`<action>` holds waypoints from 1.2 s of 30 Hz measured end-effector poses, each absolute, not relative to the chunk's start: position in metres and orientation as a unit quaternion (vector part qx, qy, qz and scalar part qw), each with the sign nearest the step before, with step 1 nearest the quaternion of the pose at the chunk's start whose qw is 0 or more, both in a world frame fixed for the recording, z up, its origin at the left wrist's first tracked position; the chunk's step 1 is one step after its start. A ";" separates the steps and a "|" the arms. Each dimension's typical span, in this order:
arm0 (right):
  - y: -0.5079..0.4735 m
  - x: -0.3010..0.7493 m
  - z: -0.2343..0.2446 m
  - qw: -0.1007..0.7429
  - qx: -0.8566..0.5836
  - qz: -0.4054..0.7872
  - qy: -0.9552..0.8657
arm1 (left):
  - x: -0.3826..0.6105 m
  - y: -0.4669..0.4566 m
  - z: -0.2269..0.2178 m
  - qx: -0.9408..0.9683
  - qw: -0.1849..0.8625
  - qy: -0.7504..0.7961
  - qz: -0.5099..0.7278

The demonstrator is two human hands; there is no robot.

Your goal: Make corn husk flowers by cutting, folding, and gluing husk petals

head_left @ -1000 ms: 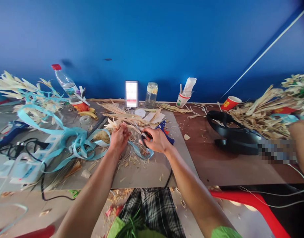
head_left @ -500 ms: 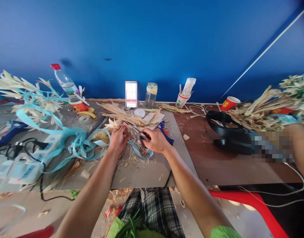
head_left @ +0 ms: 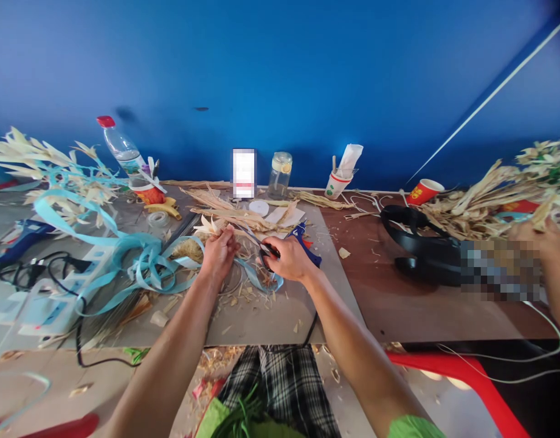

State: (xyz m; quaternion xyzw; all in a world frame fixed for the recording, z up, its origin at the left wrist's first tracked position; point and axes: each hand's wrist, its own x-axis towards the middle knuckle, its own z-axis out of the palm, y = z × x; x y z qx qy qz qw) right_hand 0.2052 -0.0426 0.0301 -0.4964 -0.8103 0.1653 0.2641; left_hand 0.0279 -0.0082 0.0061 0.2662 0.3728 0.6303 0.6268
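Observation:
My left hand (head_left: 219, 253) is closed around a bundle of pale dried husk strips (head_left: 210, 228) over the grey work mat (head_left: 261, 316). My right hand (head_left: 289, 258) grips black-handled scissors (head_left: 261, 244), whose blades point left toward the husk piece beside the left hand. Small husk cuttings (head_left: 243, 296) lie scattered on the mat under both hands. A light blue ribbon loop (head_left: 261, 281) curls just below the scissors.
Tangled blue ribbon (head_left: 124, 255) and a blue glue gun (head_left: 22, 234) lie at left. A water bottle (head_left: 120, 146), glass jar (head_left: 280, 173) and paper cups (head_left: 337, 182) line the blue wall. A black headset (head_left: 421, 243) and a husk pile (head_left: 498, 201) are at right, where another person's hand (head_left: 546, 243) reaches.
My hands stay nearly in place, the scissors shifting slightly at the husk piece. The other person's hand at right has risen toward the husk pile.

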 end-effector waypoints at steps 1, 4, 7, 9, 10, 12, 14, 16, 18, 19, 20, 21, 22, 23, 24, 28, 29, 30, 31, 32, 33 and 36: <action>-0.042 0.206 0.029 0.266 -0.493 0.167 -0.811 | 0.028 -0.008 0.006 0.266 0.626 0.373 0.631; -0.041 0.207 0.026 0.272 -0.480 0.172 -0.816 | 0.028 -0.008 0.006 0.261 0.624 0.374 0.635; -0.040 0.208 0.023 0.279 -0.467 0.171 -0.821 | 0.027 -0.007 0.005 0.255 0.624 0.375 0.636; -0.039 0.209 0.021 0.284 -0.461 0.172 -0.823 | 0.027 -0.006 0.003 0.253 0.623 0.376 0.638; -0.039 0.209 0.020 0.286 -0.460 0.174 -0.823 | 0.027 -0.005 0.003 0.252 0.622 0.376 0.639; -0.038 0.209 0.018 0.289 -0.457 0.181 -0.822 | 0.027 -0.005 0.002 0.251 0.620 0.376 0.641; -0.038 0.209 0.017 0.292 -0.453 0.189 -0.821 | 0.027 -0.004 0.002 0.250 0.618 0.378 0.642; -0.037 0.209 0.017 0.294 -0.446 0.198 -0.822 | 0.028 -0.005 0.003 0.249 0.615 0.380 0.644; -0.037 0.209 0.016 0.299 -0.441 0.209 -0.820 | 0.028 -0.006 0.005 0.247 0.613 0.377 0.649; -0.037 0.209 0.016 0.302 -0.439 0.217 -0.817 | 0.029 -0.006 0.005 0.247 0.612 0.375 0.651; -0.036 0.208 0.015 0.308 -0.439 0.229 -0.813 | 0.029 -0.007 0.006 0.247 0.612 0.373 0.652; -0.036 0.208 0.014 0.315 -0.441 0.244 -0.804 | 0.028 -0.007 0.007 0.246 0.613 0.372 0.652; -0.036 0.208 0.013 0.327 -0.445 0.264 -0.791 | 0.028 -0.007 0.007 0.244 0.615 0.372 0.651; -0.035 0.208 0.012 0.341 -0.451 0.289 -0.773 | 0.028 -0.007 0.007 0.240 0.618 0.372 0.650; -0.035 0.207 0.012 0.356 -0.456 0.318 -0.751 | 0.027 -0.007 0.007 0.235 0.621 0.371 0.649; -0.034 0.208 0.012 0.385 -0.462 0.423 -0.678 | 0.025 -0.006 0.005 0.231 0.634 0.357 0.646; -0.034 0.209 0.013 0.380 -0.461 0.430 -0.677 | 0.025 -0.006 0.005 0.234 0.635 0.357 0.644; -0.035 0.209 0.013 0.371 -0.462 0.429 -0.682 | 0.025 -0.005 0.004 0.237 0.635 0.359 0.642; -0.035 0.210 0.014 0.362 -0.463 0.422 -0.690 | 0.025 -0.005 0.004 0.240 0.631 0.365 0.642; -0.035 0.210 0.014 0.353 -0.465 0.415 -0.698 | 0.026 -0.004 0.003 0.243 0.623 0.372 0.644; -0.035 0.210 0.015 0.345 -0.467 0.411 -0.703 | 0.026 -0.003 0.002 0.246 0.610 0.380 0.650; -0.035 0.210 0.015 0.331 -0.469 0.411 -0.708 | 0.028 -0.002 -0.003 0.276 0.551 0.408 0.674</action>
